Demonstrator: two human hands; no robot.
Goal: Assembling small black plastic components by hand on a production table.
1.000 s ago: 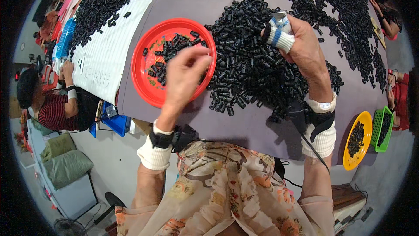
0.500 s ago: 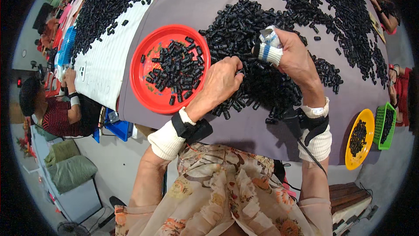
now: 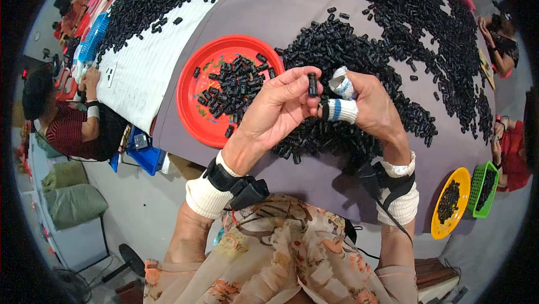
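My left hand (image 3: 275,101) pinches a small black ribbed cylinder (image 3: 313,85) upright between thumb and fingers. Facing it, my right hand (image 3: 373,104) has white cloth wraps, one with blue stripes, on its thumb and forefinger. Those two digits are curved but apart; the forefinger's tip comes close to the cylinder's lower end, and the other fingers are mostly hidden. Below both hands spreads a heap of similar black cylinders (image 3: 331,45). Left of my left hand, a round red plate (image 3: 188,107) carries many more of them.
Further black heaps lie on the grey cloth (image 3: 247,17) and on a white sheet (image 3: 126,87). A yellow plate (image 3: 438,226) and green basket (image 3: 478,191) with black pieces stand at the right edge. Other people sit at the left (image 3: 67,130) and right (image 3: 514,158).
My left hand has come up from the heap, turned palm inward, and now shows a black cylinder in its fingers. My right hand has shifted slightly downward. The view has shifted a little.
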